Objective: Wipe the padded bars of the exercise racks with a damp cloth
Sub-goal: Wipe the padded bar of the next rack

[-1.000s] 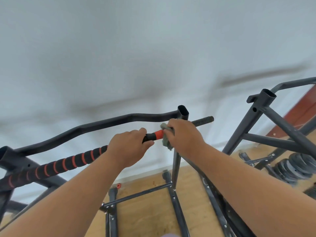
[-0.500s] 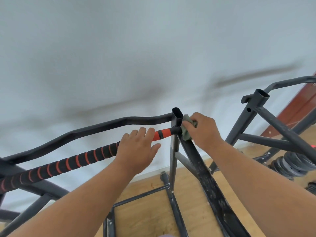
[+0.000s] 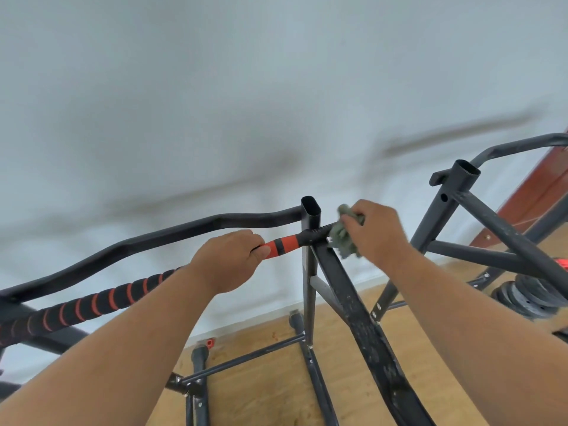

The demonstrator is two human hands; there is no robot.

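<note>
Since half a second ago the left hand [image 3: 229,259] has gone from resting with fingers spread over the padded bar [image 3: 101,299] to curling round it, just short of the orange band. The right hand [image 3: 376,232] has slid its grey-green cloth [image 3: 342,238] a little further out, past the oval-topped upright [image 3: 310,241] and onto the bar's ridged black end.

That cloth sits bunched in the right hand's fingers, wrapped round the bar tip at about two o'clock from the left hand, touching the upright's far side. The bar itself runs from the lower left up to the upright — black foam ringed in orange.

My read is that the step in hand is the end-stroke on this bar: the left hand steadies, the right rubs the tip. Next likely calls for drawing the cloth back toward eight o'clock along the foam, so the left hand must loosen and shift clear. A second rack [image 3: 461,195] stands at three o'clock, unwiped as far as I can judge, with weight plates [image 3: 522,299] beneath it.
</note>
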